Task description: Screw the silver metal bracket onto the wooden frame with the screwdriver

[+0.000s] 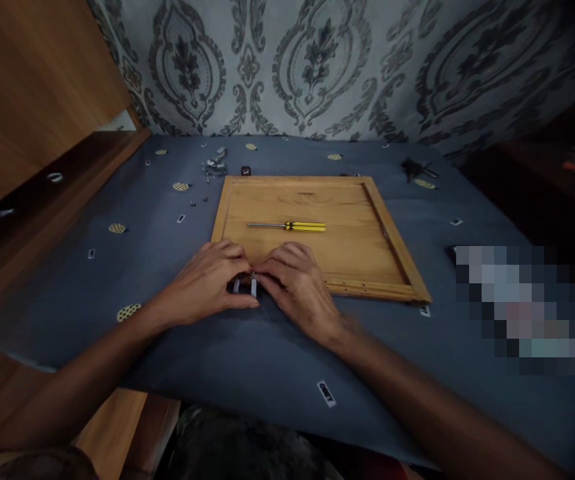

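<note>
A framed wooden panel (277, 252) lies flat with its recessed side up. At its near left edge is a small U-shaped metal piece (254, 287) with two pale prongs pointing toward me. My left hand (212, 277) curls round this piece, thumb below and fingers above. My right hand (297, 283) is closed in a pinch at the piece's far end; whatever its fingertips hold is too small to make out. A yellow-and-black screwdriver (305, 227) rests on the panel beyond my hands, its shaft pointing left.
Blue patterned cloth (207, 373) covers the table. Loose metal hardware (215, 165) lies at the back left, near a small dark square item (246, 171). A dark object (412, 168) sits at the back right. Patterned fabric (287, 67) hangs behind; a wooden cabinet (37, 80) stands left.
</note>
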`<state>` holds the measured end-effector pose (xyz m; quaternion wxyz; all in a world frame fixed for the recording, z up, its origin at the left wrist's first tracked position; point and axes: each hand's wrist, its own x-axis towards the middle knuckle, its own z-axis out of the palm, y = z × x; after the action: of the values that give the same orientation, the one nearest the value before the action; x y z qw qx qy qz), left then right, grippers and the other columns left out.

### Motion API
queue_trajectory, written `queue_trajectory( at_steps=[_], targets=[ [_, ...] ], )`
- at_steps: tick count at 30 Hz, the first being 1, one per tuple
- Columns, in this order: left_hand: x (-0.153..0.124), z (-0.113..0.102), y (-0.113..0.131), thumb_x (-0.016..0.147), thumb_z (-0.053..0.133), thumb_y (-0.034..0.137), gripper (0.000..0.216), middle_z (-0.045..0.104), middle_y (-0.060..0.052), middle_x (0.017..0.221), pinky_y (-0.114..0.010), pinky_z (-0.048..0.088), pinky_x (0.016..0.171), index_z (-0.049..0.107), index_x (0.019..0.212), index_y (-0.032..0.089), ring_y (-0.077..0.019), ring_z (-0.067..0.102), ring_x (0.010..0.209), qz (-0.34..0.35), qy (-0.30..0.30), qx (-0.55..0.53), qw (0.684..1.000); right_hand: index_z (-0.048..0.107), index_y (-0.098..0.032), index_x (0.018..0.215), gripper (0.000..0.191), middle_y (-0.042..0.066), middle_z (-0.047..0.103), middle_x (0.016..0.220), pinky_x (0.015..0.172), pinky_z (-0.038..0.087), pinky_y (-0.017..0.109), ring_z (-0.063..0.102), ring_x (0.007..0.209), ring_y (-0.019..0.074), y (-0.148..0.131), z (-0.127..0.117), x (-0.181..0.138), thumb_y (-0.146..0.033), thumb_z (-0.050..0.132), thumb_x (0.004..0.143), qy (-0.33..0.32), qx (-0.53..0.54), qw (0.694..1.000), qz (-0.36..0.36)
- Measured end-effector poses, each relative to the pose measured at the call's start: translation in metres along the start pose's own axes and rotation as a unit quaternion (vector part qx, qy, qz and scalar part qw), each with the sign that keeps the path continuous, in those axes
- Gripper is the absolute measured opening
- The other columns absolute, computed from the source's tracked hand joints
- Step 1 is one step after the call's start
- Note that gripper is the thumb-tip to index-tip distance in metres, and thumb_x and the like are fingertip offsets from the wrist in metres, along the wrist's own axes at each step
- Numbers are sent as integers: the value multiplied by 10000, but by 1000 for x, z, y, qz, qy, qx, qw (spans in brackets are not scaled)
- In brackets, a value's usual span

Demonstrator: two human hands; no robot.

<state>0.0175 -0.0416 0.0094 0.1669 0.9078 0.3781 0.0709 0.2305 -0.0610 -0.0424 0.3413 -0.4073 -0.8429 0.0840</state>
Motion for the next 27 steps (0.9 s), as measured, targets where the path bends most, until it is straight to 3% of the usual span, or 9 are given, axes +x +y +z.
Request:
queue_trajectory(
  at_steps=[8,27],
  targets=[
    [0,1,-1,919,821,494,328,690,-47,1052,-397,455,906,727,1008,192,-269,638,1070,10,6,6,1000,785,-212,1101,152,72,777,987,919,484,430,665,961,252,7,-10,-3,-303,699,1015,10,41,999,-5],
    [0,1,-2,920,817,466,298,694,-49,1065,-405,466,929,742,1022,195,-272,635,1071,1,6,-11,1000,794,-226,964,152,59,757,873,890,467,410,633,894,241,3,-1,0,-216,657,1026,-5,16,1000,-3]
  ],
)
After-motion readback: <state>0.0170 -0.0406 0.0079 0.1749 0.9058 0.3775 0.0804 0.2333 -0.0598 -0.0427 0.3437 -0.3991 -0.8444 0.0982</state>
